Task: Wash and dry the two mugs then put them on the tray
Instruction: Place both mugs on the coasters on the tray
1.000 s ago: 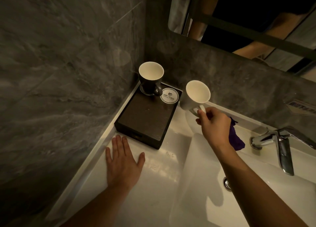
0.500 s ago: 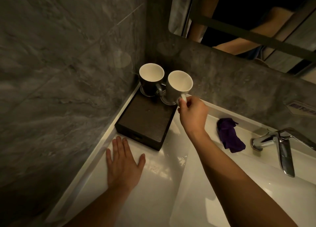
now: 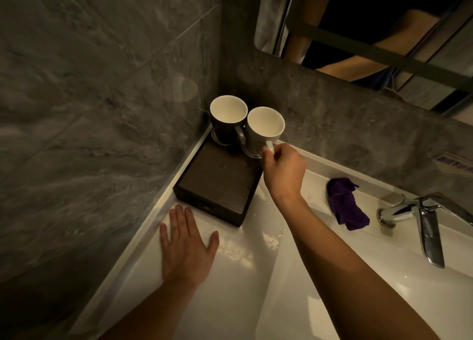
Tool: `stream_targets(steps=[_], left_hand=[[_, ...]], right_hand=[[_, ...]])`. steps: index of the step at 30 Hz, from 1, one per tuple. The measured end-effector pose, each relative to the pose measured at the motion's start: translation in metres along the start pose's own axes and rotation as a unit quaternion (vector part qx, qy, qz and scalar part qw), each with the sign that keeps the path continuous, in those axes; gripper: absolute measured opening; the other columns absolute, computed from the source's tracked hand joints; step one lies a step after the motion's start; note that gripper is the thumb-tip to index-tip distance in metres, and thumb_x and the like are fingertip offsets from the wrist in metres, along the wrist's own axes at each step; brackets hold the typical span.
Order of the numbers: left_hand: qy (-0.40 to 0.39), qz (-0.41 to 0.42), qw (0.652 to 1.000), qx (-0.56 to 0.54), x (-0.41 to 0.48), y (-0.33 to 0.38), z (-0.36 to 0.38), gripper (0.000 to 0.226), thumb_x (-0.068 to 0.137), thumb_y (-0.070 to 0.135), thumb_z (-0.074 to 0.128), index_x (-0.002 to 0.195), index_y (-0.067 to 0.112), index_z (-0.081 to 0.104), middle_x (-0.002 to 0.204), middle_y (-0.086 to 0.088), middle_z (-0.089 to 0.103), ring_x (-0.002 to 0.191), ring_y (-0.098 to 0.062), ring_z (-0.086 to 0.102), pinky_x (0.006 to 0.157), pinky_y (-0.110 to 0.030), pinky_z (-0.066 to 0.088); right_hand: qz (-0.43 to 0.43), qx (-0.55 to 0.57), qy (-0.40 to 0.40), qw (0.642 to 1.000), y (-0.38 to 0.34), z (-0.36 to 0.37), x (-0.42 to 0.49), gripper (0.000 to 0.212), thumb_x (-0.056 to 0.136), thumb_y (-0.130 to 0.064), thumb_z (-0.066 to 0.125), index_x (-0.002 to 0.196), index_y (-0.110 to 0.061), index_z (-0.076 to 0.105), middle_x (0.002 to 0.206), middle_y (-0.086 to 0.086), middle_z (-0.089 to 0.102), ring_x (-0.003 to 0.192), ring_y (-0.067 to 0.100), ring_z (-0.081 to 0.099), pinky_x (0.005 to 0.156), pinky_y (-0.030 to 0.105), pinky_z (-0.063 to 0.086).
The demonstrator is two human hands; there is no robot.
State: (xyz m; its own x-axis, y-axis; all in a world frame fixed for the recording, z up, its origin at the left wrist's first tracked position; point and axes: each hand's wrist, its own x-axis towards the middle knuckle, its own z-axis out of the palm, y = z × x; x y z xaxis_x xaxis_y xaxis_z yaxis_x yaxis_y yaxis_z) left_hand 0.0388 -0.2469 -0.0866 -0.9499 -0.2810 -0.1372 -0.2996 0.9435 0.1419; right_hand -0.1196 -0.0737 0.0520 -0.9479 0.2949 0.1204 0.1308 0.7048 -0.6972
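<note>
Now the white mug stands on the tray, on the round coaster at its far corner, directly ahead of the right grip, whose thumb and fingers pinch the handle. A second ago that grip carried the mug through the air, off to the right of the tray above the edge of the sink. Half a second ago it was arriving over the coaster.

The dark mug sits beyond and to the left of the right grip, its rim almost touching the white one's, and it has not moved. The left grip lies flat and spread on the white surface, holding nothing, nearer the person than the tray, also unmoved. A purple cloth lies to the right of the right grip, with the tap farther right.

By the look of it both mugs are in place and the task is all but done. What remains is for the right grip to let go of the handle and draw back without knocking the white mug into its neighbour. Whether the base is fully seated cannot be told.
</note>
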Motion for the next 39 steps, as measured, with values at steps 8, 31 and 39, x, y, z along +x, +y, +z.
stream_targets(steps=[8,31,39], left_hand=[[0.008,0.002,1.0,0.0,0.0,-0.001,0.002,0.098,0.092,0.075,0.015,0.162,0.007,0.006,0.172,-0.015,0.007,0.16,-0.027,0.002,0.128,-0.052,0.009],[0.005,0.001,1.0,0.005,0.0,0.0,0.002,0.097,0.093,0.075,0.018,0.162,0.007,0.006,0.172,-0.015,0.007,0.16,-0.027,0.002,0.128,-0.052,0.009],[-0.003,-0.006,1.0,-0.002,0.0,0.001,0.0,0.098,0.092,0.075,0.019,0.162,0.006,0.008,0.172,-0.015,0.01,0.16,-0.026,0.004,0.128,-0.053,0.01]], right_hand=[[-0.008,0.0,-0.002,1.0,-0.001,-0.001,-0.001,0.024,0.098,-0.032,0.066,0.088,-0.011,0.069,0.082,0.003,0.068,0.072,0.015,0.058,0.06,0.025,0.034],[-0.13,-0.063,-0.048,0.988,0.003,-0.045,0.023,0.025,0.098,-0.041,0.06,0.105,-0.02,0.07,0.098,-0.002,0.07,0.085,0.015,0.066,0.077,0.045,0.061],[-0.297,-0.167,-0.235,0.91,-0.066,-0.04,0.088,0.075,0.084,-0.048,0.079,0.147,-0.021,0.048,0.147,0.004,0.053,0.134,0.023,0.05,0.111,0.044,0.043]])
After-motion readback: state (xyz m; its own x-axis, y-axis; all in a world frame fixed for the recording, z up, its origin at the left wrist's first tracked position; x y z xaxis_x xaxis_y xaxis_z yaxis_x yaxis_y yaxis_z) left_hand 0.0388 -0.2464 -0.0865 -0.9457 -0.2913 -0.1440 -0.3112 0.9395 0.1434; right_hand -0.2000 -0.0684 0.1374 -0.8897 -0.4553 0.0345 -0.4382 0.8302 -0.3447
